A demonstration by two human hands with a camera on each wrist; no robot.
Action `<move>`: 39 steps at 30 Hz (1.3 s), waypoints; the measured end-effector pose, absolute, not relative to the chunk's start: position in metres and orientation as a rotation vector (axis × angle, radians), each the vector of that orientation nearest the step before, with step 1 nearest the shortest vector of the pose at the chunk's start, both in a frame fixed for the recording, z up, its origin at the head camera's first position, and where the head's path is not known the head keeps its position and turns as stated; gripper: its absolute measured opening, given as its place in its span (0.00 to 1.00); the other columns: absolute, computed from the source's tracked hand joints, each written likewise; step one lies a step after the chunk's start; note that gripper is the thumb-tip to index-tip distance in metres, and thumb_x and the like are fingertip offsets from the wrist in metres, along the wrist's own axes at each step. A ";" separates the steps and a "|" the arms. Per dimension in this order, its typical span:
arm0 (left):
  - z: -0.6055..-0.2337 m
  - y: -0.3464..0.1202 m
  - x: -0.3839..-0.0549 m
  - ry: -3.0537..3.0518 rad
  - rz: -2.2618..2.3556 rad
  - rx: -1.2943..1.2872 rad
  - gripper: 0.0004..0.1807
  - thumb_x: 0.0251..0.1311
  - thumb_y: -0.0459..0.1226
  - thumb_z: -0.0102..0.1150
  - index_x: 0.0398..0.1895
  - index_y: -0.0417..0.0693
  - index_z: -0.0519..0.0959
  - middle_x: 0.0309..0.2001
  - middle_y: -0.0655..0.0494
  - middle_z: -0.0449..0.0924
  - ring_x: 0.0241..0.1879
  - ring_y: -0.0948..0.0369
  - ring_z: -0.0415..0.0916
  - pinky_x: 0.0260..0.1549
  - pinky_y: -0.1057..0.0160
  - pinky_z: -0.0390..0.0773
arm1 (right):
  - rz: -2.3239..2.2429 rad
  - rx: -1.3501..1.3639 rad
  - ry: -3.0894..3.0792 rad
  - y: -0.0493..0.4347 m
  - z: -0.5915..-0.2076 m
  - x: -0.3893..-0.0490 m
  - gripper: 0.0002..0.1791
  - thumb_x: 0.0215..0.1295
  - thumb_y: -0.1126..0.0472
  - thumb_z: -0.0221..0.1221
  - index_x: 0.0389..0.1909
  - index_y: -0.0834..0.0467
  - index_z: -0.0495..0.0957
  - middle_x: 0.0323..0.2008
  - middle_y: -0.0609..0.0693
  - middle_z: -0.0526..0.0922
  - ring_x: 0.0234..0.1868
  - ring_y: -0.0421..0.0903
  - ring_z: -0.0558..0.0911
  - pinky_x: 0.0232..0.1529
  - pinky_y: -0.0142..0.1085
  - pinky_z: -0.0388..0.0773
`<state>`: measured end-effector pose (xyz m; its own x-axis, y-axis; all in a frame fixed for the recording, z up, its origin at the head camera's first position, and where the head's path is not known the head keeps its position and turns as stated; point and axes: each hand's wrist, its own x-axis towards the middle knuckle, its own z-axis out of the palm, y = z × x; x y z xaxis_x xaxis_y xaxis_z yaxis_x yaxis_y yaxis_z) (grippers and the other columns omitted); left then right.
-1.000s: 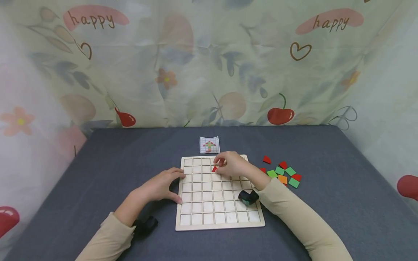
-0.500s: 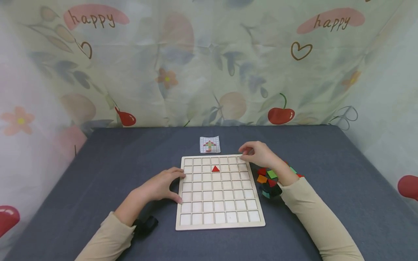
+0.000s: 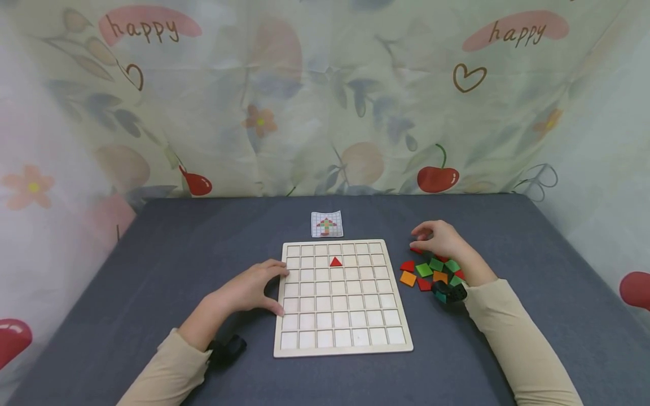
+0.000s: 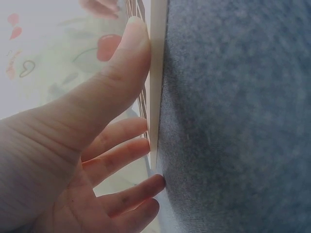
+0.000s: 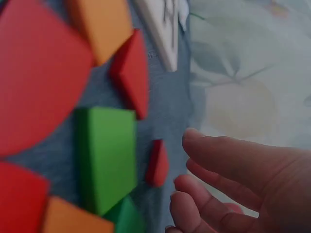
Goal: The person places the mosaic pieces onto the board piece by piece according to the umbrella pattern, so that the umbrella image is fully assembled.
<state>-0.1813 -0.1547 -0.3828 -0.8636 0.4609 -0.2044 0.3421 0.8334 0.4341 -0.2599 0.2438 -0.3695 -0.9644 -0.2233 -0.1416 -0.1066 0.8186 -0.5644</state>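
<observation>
Your left hand [image 3: 249,287] rests at the left edge of the wooden grid board [image 3: 338,304], its thumb and fingers spread wide and relaxed, the thumb and some fingertips touching the frame rather than gripping it. Your right hand [image 3: 444,239] hovers past the board's right side, thumb and fingers loosely bent with a gap between them and nothing in hold. Just below those right fingertips lies a small red piece [image 3: 416,250], partly hidden from the head view; the right wrist view shows it near your fingers but apart from them. On the near side of your right fingers the loose pieces lie bunched on the dark cloth [image 3: 203,225]: green tiles [image 3: 424,270], orange tiles [image 3: 408,278] and more red ones [image 3: 424,285]. Well to the left of your right fingertips, a red triangle [image 3: 336,262] sits in the board's grid, second row from the far edge. Farther off in that direction, beyond the board, is a pattern card [image 3: 327,224].
</observation>
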 end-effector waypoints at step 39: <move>-0.380 -0.155 -0.179 2.700 0.590 0.630 0.43 0.39 0.48 0.74 0.60 0.40 0.70 0.66 0.44 0.64 0.65 0.48 0.62 0.62 0.48 0.64 | -0.862 -0.364 2.817 0.230 -0.370 -0.249 0.18 0.59 0.59 0.62 0.47 0.65 0.78 0.42 0.62 0.81 0.38 0.51 0.80 0.36 0.38 0.79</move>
<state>-0.1793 -0.1554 -0.3804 -0.8565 0.4767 -0.1976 0.3509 0.8188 0.4544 -0.2490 0.2299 -0.3705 -0.9552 -0.2811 -0.0927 -0.1812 0.8029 -0.5679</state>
